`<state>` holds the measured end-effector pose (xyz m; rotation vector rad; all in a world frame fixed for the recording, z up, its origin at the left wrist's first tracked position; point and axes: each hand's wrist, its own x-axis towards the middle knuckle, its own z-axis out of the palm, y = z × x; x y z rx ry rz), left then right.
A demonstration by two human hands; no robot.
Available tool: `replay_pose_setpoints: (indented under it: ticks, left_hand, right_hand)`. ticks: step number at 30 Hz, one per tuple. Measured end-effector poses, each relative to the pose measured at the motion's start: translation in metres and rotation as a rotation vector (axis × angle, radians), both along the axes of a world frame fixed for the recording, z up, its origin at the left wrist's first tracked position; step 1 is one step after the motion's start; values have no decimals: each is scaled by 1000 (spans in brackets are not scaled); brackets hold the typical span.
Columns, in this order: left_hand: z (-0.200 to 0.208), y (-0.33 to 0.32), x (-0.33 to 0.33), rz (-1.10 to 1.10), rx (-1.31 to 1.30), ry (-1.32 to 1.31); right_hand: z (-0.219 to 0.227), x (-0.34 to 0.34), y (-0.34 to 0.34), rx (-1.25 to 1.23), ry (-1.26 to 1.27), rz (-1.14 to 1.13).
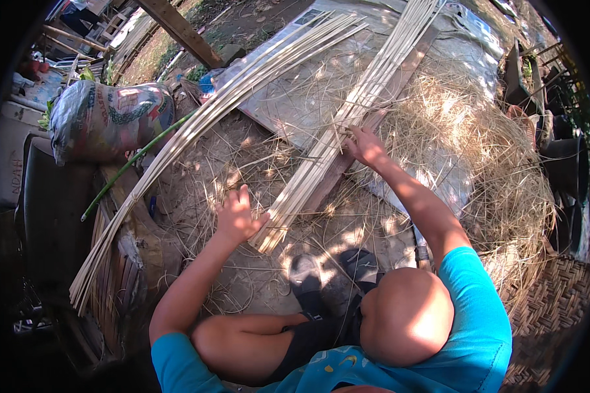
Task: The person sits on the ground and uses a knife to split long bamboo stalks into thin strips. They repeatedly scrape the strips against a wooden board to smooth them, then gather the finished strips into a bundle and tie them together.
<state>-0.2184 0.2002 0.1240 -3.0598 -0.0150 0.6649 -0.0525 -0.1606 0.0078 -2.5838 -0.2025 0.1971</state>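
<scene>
A bundle of long, thin, pale bamboo strips (pixel 321 157) runs slantwise from near my feet to the far right, lying along a brown wooden board (pixel 331 180). My left hand (pixel 238 217) is at the bundle's near end, fingers spread, its thumb side beside or touching the strip ends; nothing is in it. Farther up, my right hand (pixel 365 145) reaches onto the bundle's right side. Its fingers look apart and rest on the strips, though the fingertips are partly hard to make out. A second bundle of bamboo strips (pixel 196 131) arches across the left.
Tangled shavings (pixel 452 137) pile up on a pale sheet (pixel 262 108) at the right. A stuffed sack (pixel 111 118), a green stalk (pixel 131 164) and a wooden block (pixel 144 242) stand left. Woven matting (pixel 557 301) lies lower right. A wooden post (pixel 180 29) slants at the back.
</scene>
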Motion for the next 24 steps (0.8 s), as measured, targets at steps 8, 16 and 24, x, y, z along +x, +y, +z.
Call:
replay_pose_setpoints:
  ticks: [8, 16, 24]
  left_hand:
    - [-80, -17, -31, 67, -349, 243]
    - [-90, -19, -41, 12, -397, 159]
    - [-82, -21, -26, 59, -244, 297]
  right_hand:
    - [-11, -15, 36, 95, -124, -33]
    - [-27, -16, 36, 117, -160, -210]
    - [-38, 4, 22, 301, 128, -110]
